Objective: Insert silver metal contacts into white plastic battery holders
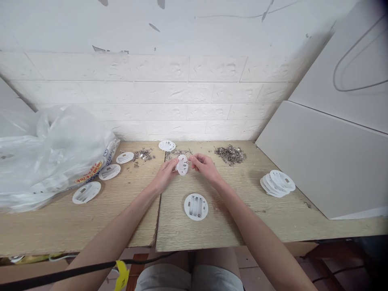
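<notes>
My left hand point(167, 173) grips a round white plastic battery holder point(182, 165) by its left edge, tilted up above the table. At the holder's right side, my right hand point(203, 165) is closed in a pinch, with a thin metallic piece point(189, 161) between the fingertips; its exact kind is too small to make out. Another round battery holder point(196, 207) lies flat nearer to me, its slots facing up with metal contacts in them. Behind my hands, small metal pieces point(174, 153) are scattered beside one more white disc point(167, 145).
A heap of small metal pieces point(230, 155) lies at the back right, a smaller heap point(144, 154) at the back left. Stacked white discs point(277, 183) stand right, near a grey panel point(321, 161). A white plastic bag point(57, 149) and single discs point(86, 192) occupy the left.
</notes>
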`<state>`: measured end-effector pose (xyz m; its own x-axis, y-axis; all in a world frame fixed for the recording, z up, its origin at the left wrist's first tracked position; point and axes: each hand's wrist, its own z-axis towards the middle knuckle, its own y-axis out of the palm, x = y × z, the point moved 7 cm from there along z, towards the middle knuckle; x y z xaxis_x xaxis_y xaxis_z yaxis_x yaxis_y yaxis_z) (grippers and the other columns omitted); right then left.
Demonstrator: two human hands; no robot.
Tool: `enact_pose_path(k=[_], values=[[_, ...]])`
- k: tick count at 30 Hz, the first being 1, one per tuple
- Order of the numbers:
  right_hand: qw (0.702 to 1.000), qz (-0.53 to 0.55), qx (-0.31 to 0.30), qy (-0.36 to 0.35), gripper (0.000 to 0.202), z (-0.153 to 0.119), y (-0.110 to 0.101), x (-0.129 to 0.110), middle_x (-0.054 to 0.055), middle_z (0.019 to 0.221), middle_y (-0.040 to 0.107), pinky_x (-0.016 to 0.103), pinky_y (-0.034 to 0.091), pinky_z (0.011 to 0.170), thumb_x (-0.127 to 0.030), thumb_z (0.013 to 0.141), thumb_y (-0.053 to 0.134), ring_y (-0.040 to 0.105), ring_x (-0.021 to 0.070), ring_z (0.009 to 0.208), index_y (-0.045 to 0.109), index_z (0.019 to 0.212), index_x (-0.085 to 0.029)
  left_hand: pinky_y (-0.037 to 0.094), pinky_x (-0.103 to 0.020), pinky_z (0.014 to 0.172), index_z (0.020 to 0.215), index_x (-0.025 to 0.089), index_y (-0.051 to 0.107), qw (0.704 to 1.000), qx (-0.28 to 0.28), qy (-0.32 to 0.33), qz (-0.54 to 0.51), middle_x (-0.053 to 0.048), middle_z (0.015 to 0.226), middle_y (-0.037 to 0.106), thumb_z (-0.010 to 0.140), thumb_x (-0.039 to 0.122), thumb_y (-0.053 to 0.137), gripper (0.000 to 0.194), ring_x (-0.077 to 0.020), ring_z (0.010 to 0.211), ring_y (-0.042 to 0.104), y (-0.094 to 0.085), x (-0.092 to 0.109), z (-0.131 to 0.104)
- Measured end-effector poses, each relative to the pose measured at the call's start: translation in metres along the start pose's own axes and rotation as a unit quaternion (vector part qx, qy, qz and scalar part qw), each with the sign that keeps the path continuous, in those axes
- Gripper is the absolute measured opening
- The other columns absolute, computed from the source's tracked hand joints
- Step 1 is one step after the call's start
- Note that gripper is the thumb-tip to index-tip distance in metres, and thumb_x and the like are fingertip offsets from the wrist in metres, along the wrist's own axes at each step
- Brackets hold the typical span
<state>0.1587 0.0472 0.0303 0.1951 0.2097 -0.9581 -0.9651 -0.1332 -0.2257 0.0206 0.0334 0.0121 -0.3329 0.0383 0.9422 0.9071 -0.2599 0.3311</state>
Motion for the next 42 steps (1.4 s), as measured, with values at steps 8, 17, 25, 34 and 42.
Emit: enact_pose_path(k=[8,17,25,34,42], values=[[0.979,-0.181,-0.04,-0.089,0.034,-0.005,-0.002,-0.017,0.001,0.07,0.065,0.022,0.039,0.059,-0.026,0.088,0.039,0.051,0.0105,0.056,0.062,0.111,-0.016,0.054,-0.033,0.066,0.097,0.014,0.062,0.994,0.096,-0.019,-0.05,-0.01,0.097,0.067,0.084,0.045,0.048,0.036,-0.0217,0.087,0.062,-0.018,-0.004,0.006],[0.942,-0.312,-0.052,-0.115,0.027,-0.011,0.009,-0.021,0.001,0.063,0.063,0.023,0.032,0.058,-0.026,0.09,0.043,0.052,0.0134,0.057,0.069,0.089,-0.02,0.052,-0.03,0.061,0.096,0.015,0.06,0.992,0.111,-0.029,-0.055,-0.01,0.097,0.068,0.085,0.045,0.044,0.036,-0.022,0.086,0.062,-0.017,-0.001,0.005],[0.949,-0.291,-0.074,-0.096,0.03,-0.011,0.011,-0.016,-0.001,0.058,0.064,0.024,0.034,0.06,-0.027,0.091,0.041,0.056,0.0149,0.059,0.066,0.105,-0.021,0.053,-0.03,0.065,0.095,0.015,0.061,0.992,0.106,-0.024,-0.059,-0.01,0.097,0.068,0.086,0.043,0.045,0.034,-0.0221,0.09,0.062,-0.015,0.0,0.005],[0.949,-0.283,-0.107,-0.092,0.03,-0.011,0.015,-0.011,-0.001,0.061,0.066,0.024,0.035,0.062,-0.024,0.092,0.038,0.058,0.0154,0.063,0.066,0.104,-0.022,0.054,-0.029,0.064,0.097,0.014,0.061,0.993,0.108,-0.022,-0.053,-0.011,0.1,0.068,0.086,0.043,0.044,0.035,-0.0222,0.092,0.063,-0.016,0.0,0.005],[0.947,-0.291,-0.105,-0.083,0.03,-0.011,0.014,-0.012,-0.001,0.058,0.063,0.024,0.034,0.062,-0.025,0.093,0.036,0.057,0.015,0.063,0.065,0.104,-0.021,0.054,-0.029,0.066,0.098,0.014,0.061,0.994,0.098,-0.017,-0.053,-0.011,0.098,0.068,0.087,0.042,0.045,0.035,-0.0215,0.09,0.063,-0.015,0.001,0.004]])
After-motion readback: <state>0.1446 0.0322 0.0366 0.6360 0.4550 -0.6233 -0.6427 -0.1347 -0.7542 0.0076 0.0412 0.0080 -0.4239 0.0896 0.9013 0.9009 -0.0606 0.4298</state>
